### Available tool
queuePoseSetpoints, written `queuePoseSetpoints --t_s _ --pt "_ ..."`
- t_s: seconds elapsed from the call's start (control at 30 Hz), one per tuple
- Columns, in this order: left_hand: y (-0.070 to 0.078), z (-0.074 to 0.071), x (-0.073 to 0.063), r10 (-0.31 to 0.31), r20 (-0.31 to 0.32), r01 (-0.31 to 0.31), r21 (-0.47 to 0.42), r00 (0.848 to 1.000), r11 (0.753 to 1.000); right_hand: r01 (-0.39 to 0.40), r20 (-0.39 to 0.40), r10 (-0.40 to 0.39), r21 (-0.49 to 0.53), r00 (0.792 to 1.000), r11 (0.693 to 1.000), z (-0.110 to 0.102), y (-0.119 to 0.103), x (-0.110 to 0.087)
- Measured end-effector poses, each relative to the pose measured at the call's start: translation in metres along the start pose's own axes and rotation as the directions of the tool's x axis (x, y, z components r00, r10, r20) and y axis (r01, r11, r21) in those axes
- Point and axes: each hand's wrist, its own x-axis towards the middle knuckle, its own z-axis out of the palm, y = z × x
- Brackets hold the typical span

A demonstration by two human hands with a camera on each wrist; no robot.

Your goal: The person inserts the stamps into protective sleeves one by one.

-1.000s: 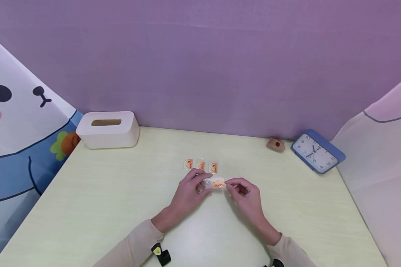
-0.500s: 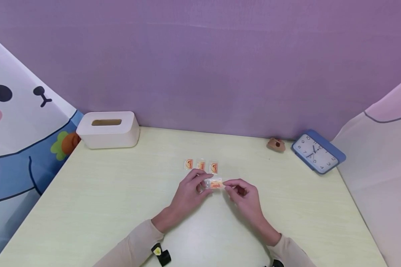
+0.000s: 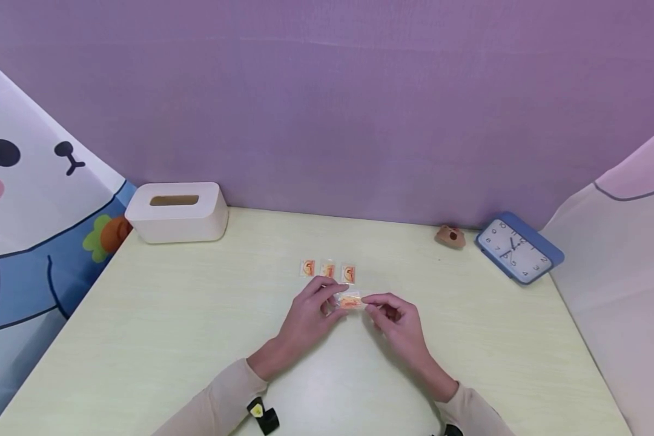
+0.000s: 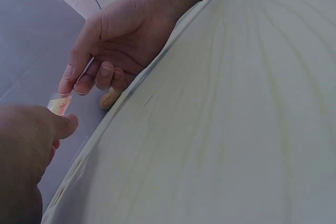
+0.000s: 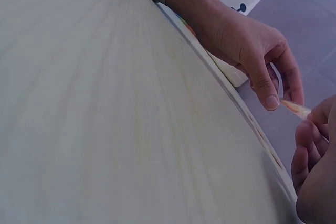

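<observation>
In the head view my left hand [image 3: 310, 310] holds the left end of a small clear plastic packet with an orange print [image 3: 351, 301], its thumb below and its fingers above. At the packet's right end my right hand [image 3: 398, 321] pinches the edge between thumb and forefinger. The left wrist view shows the packet [image 4: 60, 104] between both hands, raised above the table. Seen nearly edge-on in the right wrist view, the packet [image 5: 295, 108] spans from one hand's fingertips to the other's. Just beyond my left fingers, three small orange-printed packets [image 3: 307, 267] lie in a row.
A white tissue box [image 3: 177, 221] stands at the back left of the pale table [image 3: 142, 339]. Toward the back right are a small brown object [image 3: 450, 237] and a blue clock [image 3: 518, 248], tilted. A purple cloth [image 3: 327, 121] hangs behind the table.
My right hand has shifted slightly left, and the packet's orange print has moved left toward my left fingers. The left hand, the three packets and the other objects stay in place.
</observation>
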Motion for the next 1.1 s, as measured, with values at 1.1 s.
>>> queuePoseSetpoints --t_s 1.1 --pt "0.0012 0.0033 -0.0022 -0.051 0.01 0.05 0.032 0.999 0.998 -0.048 -0.028 0.048 -0.023 0.998 0.999 0.0033 0.0024 -0.0001"
